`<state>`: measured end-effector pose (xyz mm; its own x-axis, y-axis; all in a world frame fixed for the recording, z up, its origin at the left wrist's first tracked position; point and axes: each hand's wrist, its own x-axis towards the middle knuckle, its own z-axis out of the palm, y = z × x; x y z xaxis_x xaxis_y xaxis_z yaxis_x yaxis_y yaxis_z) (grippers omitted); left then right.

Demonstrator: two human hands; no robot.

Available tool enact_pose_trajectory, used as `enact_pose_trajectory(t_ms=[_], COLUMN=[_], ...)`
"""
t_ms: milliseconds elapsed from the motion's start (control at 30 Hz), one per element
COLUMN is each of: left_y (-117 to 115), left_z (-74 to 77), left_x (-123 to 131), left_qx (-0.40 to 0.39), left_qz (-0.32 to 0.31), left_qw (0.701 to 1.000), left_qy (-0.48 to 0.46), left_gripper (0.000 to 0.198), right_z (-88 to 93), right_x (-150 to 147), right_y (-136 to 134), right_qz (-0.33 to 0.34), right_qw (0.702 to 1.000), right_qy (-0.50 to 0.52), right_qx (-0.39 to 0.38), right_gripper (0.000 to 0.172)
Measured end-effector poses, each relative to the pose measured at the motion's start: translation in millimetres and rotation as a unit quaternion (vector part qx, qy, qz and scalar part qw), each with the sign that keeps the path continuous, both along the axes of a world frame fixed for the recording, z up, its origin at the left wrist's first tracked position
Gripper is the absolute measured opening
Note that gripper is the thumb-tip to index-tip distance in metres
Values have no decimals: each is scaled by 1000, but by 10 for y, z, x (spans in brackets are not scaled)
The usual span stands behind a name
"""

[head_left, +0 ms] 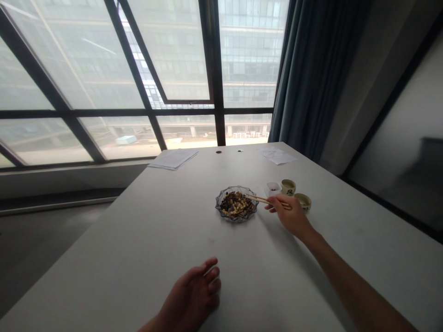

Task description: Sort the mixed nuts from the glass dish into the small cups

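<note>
Free room left of bowl (238, 220)

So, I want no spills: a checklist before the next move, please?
1. Slender light-brown wooden chopsticks in the right hand: ok.
2. Scalloped clear glass bowl upright on the flat white table: ok.
3. Piece between the chopsticks' tips: cannot tell, too small.
4. Left hand away from the bowl: ok, nothing visible in it.
5. Right hand clear of the round beige ceramic cups: cannot tell; it overlaps the nearer one in view.
</note>
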<state>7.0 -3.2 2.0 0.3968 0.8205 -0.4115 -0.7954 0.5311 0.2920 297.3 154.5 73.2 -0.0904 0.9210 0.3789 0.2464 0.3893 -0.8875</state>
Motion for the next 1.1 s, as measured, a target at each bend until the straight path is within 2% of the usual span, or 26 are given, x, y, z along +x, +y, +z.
enact_pose_trajectory(t_ms=[133, 300, 567, 800, 967, 1100], left_y=[2, -8, -7, -3, -7, -4], left_z=[3, 13, 30, 49, 47, 49], left_x=[-3, -1, 11, 18, 20, 16], left_qx=[-2, -2, -7, -16, -12, -9], left_qz=[2, 3, 4, 7, 8, 7], left_qw=[1000, 1000, 1000, 1000, 1000, 1000], left_qy=[-1, -1, 3, 7, 11, 15], left_gripper=[28, 28, 29, 31, 29, 30], right_z=[-54, -159, -314, -322, -308, -207], right_x=[-1, -39, -70, -51, -49, -52], right_y=[13, 43, 77, 113, 108, 66], right_qz=[22, 35, -24, -76, -77, -78], right_qw=[999, 999, 999, 994, 994, 992], right_qy=[-26, -15, 29, 79, 79, 95], right_qx=[21, 26, 30, 22, 25, 27], right_gripper=[41, 41, 46, 53, 53, 51])
